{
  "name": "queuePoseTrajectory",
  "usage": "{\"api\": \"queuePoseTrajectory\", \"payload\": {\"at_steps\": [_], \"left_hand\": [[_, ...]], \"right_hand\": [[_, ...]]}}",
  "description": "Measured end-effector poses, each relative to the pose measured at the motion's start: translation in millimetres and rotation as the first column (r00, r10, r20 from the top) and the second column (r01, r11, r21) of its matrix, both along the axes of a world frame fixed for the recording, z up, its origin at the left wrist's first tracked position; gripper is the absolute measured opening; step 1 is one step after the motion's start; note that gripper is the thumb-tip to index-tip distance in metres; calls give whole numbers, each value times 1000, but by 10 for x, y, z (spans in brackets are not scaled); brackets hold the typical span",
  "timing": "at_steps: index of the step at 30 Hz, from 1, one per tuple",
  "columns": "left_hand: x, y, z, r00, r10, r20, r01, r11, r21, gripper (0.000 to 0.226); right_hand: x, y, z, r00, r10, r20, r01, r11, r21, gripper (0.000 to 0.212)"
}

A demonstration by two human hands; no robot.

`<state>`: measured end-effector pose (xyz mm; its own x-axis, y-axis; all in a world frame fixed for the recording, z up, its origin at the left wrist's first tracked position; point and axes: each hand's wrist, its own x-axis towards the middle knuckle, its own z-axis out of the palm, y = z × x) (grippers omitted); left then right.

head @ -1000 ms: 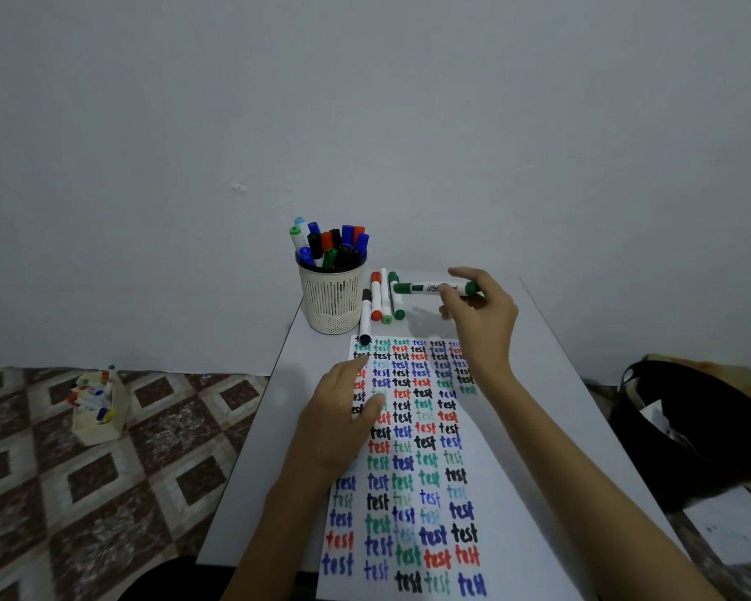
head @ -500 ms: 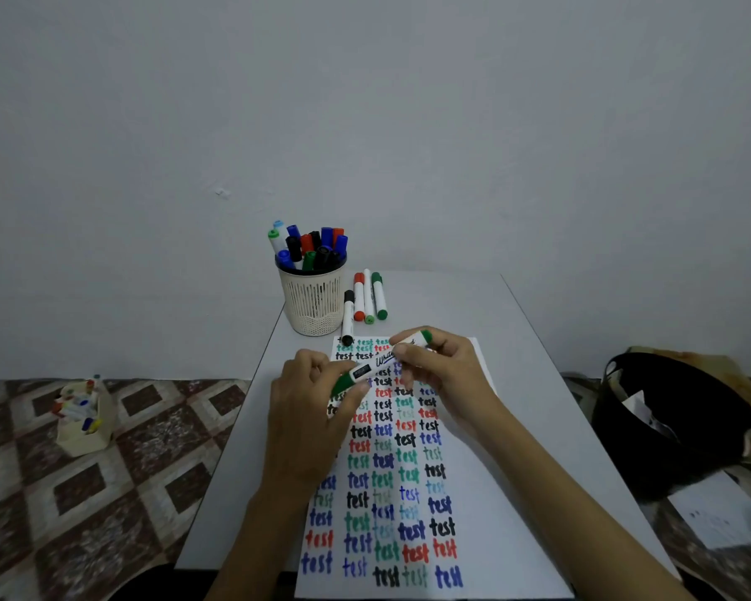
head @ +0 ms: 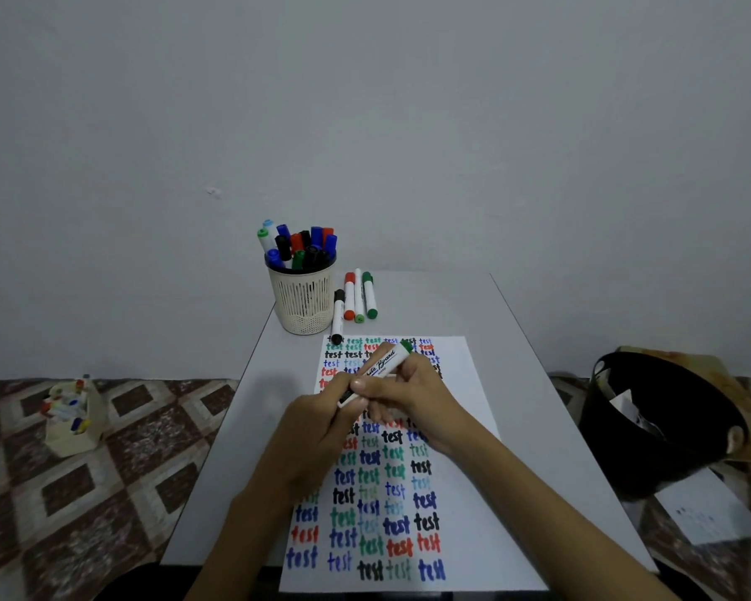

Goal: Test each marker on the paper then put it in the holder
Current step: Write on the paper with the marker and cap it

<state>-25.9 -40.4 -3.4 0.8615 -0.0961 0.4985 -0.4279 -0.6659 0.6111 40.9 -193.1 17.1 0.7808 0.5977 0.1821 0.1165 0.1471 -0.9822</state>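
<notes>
left hand (head: 317, 431) + right hand (head: 412, 396) | fingers closed on green marker (head: 380, 364)

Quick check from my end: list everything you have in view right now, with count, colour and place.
Table: one, white, centre.
Paper: one, white, covered in coloured "test" words, on the table.
Holder: one, cream, far left of the table, full of markers.
Loose markers: four, with black, red and green ends, lying right of the holder.
Held marker: one, white with a green end, over the paper.
Small box: one, cream, holding markers, floor left.
Bin: one, black, floor right.
Left hand: grips the held marker's near end.
Right hand: grips its barrel.
</notes>
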Motion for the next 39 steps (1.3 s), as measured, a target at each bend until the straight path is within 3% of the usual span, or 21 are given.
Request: {"api": "queuePoseTrajectory", "payload": {"at_steps": [8,15,18,21,23,25,29,34,39], "left_hand": [[-5,16,8,998,-50,-28,46,990,-134,33],[-4,0,51,997,21,78,-17,998,-56,36],[-19,-5,38,995,92,28,-93,995,29,44],[8,12,2,987,154,48,-158,983,93,42],[46,23,-53,991,108,74,-122,968,218,40],[79,41,-110,994,75,77,-94,950,298,40],[112,79,-132,997,50,52,-62,966,253,40],[140,108,-158,999,29,46,-39,971,234,36],[141,110,-152,998,26,51,-37,973,228,37]], "right_hand": [[-32,12,36,999,45,-18,-43,996,78,13],[34,-44,40,999,26,32,-29,994,109,4],[97,-85,88,997,-79,-14,80,983,166,15],[219,-266,187,952,-252,-174,298,892,339,16],[303,-414,217,911,-348,-222,408,837,364,17],[355,-514,201,887,-408,-216,459,823,334,10],[377,-557,114,888,-424,-180,456,862,222,5],[353,-521,36,904,-333,-268,387,904,183,19],[311,-537,39,856,-516,-38,514,856,-54,33]]}}
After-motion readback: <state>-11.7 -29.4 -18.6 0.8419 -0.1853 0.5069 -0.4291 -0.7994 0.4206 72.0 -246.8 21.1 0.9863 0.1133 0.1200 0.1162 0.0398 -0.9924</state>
